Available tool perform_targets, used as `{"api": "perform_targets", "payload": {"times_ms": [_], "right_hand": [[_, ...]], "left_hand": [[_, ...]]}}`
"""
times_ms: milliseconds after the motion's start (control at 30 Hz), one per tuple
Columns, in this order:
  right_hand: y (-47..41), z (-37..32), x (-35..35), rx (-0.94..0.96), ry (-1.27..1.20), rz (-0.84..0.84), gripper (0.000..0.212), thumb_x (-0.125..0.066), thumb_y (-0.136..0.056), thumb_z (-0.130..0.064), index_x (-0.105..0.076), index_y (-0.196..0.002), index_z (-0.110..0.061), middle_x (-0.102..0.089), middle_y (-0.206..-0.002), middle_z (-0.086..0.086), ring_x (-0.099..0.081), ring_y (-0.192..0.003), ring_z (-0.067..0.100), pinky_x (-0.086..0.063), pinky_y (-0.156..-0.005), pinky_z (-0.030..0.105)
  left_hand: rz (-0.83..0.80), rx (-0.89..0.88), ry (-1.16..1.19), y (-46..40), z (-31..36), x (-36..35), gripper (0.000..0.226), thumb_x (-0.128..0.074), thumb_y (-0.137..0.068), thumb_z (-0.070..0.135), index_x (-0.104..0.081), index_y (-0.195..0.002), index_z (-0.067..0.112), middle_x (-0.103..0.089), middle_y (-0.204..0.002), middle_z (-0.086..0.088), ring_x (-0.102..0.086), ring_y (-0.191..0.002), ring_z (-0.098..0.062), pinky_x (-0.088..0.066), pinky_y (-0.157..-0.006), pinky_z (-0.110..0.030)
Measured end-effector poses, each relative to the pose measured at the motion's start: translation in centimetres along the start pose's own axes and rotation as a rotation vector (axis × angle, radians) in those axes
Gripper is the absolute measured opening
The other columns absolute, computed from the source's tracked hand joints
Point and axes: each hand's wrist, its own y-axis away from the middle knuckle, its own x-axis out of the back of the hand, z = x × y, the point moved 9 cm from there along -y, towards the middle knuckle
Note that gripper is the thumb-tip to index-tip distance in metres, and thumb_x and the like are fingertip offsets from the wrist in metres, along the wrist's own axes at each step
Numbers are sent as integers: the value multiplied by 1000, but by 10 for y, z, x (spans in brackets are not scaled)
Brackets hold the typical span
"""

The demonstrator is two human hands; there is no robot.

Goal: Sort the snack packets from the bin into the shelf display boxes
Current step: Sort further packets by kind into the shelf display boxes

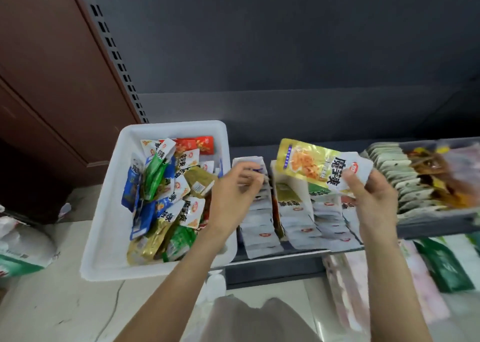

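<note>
Head view: right hand [371,198], yellow packet [322,166] crosswise.

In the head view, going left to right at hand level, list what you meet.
White bin of mixed snack packets → left hand → rows of white packets → right hand gripping a yellow packet → grey tray.

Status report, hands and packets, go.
Right hand grips yellow packet above display boxes. Left hand fingers a blue-white packet at leftmost row. White bin holds many packets. Nothing blocking.
</note>
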Motion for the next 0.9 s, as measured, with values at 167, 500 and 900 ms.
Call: {"api": "perform_targets", "payload": {"times_ms": [167,500,900], "right_hand": [[7,-7,19,320,452,19,7,-65,-90,-16,-71,-91,-13,-69,-80,-9,-55,-70,-2,-43,-65,15],[31,44,-92,831,1307,-457,35,-81,-51,-8,-73,-83,-20,-72,-76,-5,-61,-74,20,-29,-70,33],[102,-4,-215,833,825,-772,26,-66,-83,-5,-70,-105,-17,-73,-97,0,-68,-85,16,-55,-70,30]], "left_hand": [[-242,-426,-748,30,-2,-77,20,-70,-80,29,-69,-100,25,-70,-92,10,-62,-92,-13,-49,-83,-32],[-418,-538,-923,43,-21,-100,23,-57,-81,29,-70,-100,25,-69,-96,11,-51,-96,-15,-42,-84,-30],[279,112,-810,55,-83,106,25,-66,-84,23,-64,-108,15,-67,-102,-1,-60,-94,-25,-52,-76,-39]]}}
